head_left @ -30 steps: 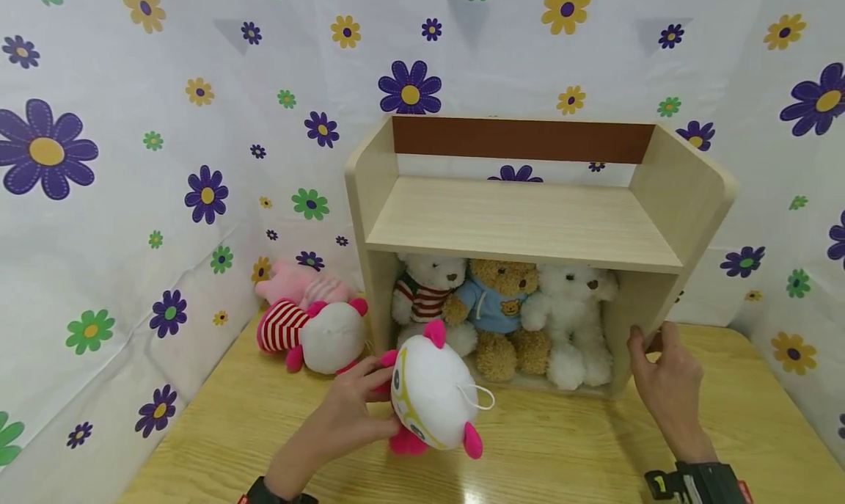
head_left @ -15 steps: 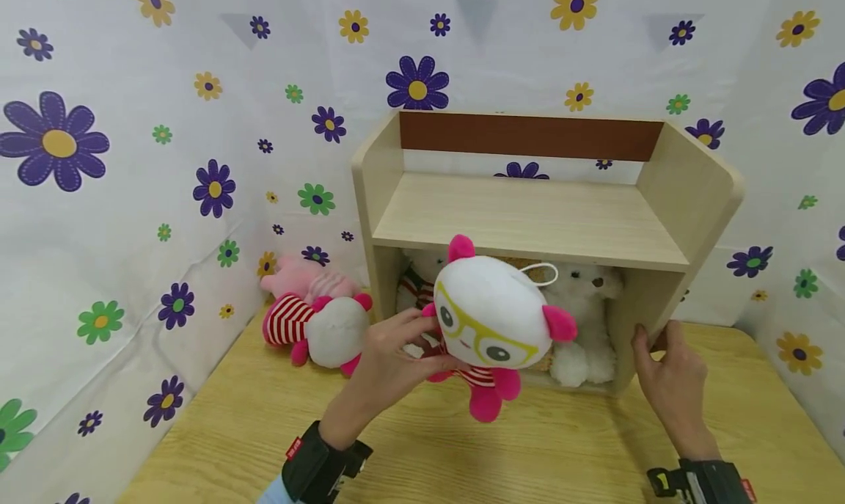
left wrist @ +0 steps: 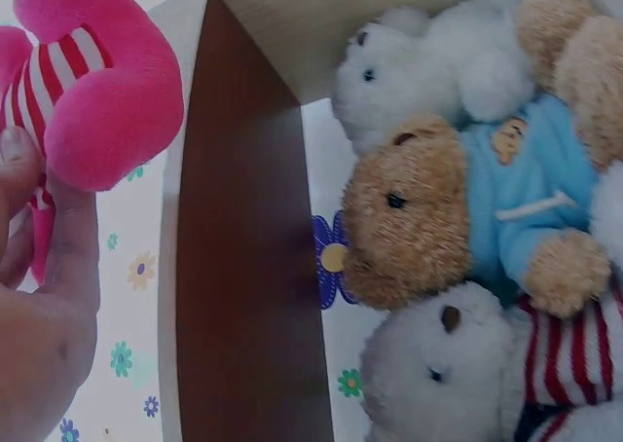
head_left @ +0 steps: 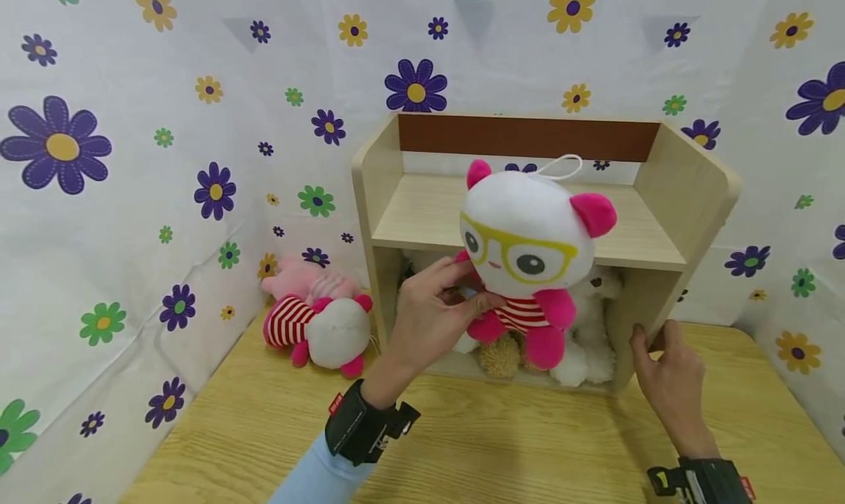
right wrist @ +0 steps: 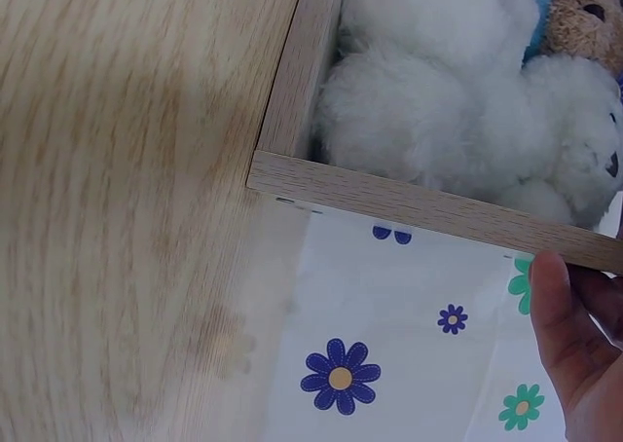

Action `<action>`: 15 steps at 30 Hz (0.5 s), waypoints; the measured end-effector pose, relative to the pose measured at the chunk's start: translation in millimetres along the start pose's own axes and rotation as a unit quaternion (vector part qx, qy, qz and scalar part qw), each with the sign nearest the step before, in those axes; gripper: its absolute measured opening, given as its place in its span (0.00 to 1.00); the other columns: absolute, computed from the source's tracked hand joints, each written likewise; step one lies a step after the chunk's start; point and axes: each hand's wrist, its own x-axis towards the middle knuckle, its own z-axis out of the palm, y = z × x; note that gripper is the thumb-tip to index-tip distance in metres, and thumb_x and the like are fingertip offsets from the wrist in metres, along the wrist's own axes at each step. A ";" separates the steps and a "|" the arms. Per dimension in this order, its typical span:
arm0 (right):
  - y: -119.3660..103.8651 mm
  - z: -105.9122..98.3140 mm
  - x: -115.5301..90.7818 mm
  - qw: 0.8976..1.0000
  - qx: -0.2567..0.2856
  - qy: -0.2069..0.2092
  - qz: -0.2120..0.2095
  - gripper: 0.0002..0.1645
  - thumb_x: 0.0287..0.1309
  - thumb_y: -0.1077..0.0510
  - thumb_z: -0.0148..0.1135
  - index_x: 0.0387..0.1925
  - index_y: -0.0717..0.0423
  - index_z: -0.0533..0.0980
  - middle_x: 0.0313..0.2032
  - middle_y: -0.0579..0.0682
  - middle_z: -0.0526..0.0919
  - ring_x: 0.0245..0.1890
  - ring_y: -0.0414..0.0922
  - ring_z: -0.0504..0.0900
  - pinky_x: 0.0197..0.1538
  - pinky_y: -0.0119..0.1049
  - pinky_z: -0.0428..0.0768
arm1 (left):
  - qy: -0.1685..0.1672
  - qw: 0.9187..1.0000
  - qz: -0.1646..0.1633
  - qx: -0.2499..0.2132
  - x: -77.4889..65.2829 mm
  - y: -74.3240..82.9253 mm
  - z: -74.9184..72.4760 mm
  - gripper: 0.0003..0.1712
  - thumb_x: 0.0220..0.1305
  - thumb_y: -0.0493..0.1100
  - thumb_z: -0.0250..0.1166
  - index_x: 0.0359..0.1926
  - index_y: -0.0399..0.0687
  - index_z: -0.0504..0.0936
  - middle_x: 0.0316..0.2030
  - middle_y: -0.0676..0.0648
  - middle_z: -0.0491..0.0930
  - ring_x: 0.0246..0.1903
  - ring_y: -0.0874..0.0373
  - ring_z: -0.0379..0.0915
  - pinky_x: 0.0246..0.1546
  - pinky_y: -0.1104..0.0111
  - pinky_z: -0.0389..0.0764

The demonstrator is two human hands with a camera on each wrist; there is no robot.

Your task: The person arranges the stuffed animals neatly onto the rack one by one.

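Observation:
In the head view my left hand (head_left: pixel 436 306) grips a plush panda (head_left: pixel 528 225) by its side. The panda has a white head, yellow glasses, pink ears and limbs and a red-striped body. It is upright, raised in front of the wooden shelf (head_left: pixel 528 251), its head overlapping the upper board. My right hand (head_left: pixel 670 379) holds the front edge of the shelf's right side panel, seen closely in the right wrist view. In the lower compartment sit a brown bear (left wrist: pixel 419 218) in a blue hoodie, a white bear (left wrist: pixel 419 72) and a white bear in a striped sweater (left wrist: pixel 438 364).
On the table (head_left: pixel 218 431), left of the shelf, lie another striped plush panda (head_left: pixel 337 331), face down, and a pink plush toy (head_left: pixel 310 280) behind it. A white flowered cloth (head_left: pixel 198 122) hangs behind and at both sides.
My left hand has lifted the panda up and to the right, turning it from tilted to upright facing me. My right hand stays at the shelf's side panel.

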 end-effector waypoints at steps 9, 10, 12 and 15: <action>-1.4 0.2 0.0 1.000 0.001 0.004 -0.006 0.10 0.58 0.65 0.63 0.34 0.68 0.71 0.20 0.64 0.81 0.16 0.62 0.79 0.15 0.33 0.61 | -0.005 0.998 -0.012 -0.054 36.7 15.0 7.2 0.25 0.59 0.34 0.75 0.59 0.38 0.84 0.42 0.42 0.83 0.41 0.55 0.84 0.37 0.67 0.87; -1.7 0.1 0.0 1.000 0.001 0.004 -0.005 0.10 0.58 0.65 0.63 0.33 0.68 0.71 0.20 0.64 0.81 0.16 0.62 0.79 0.15 0.32 0.60 | -0.002 0.998 -0.011 -0.056 42.2 15.2 8.4 0.25 0.59 0.35 0.75 0.59 0.38 0.84 0.43 0.41 0.83 0.42 0.55 0.85 0.38 0.67 0.87; -1.8 -0.2 -0.2 1.000 0.002 0.002 -0.003 0.10 0.58 0.65 0.63 0.33 0.68 0.71 0.20 0.64 0.81 0.16 0.62 0.78 0.15 0.32 0.60 | 0.006 0.999 -0.005 -0.048 53.7 15.2 10.6 0.26 0.59 0.36 0.75 0.59 0.38 0.83 0.44 0.41 0.84 0.42 0.54 0.85 0.40 0.68 0.87; -1.4 -0.6 -1.1 1.000 0.003 -0.004 -0.003 0.09 0.58 0.65 0.63 0.34 0.68 0.71 0.21 0.64 0.81 0.16 0.63 0.78 0.15 0.31 0.59 | 0.027 1.000 0.000 -0.006 71.5 10.7 15.0 0.26 0.60 0.39 0.76 0.59 0.40 0.84 0.45 0.42 0.85 0.42 0.55 0.86 0.40 0.72 0.86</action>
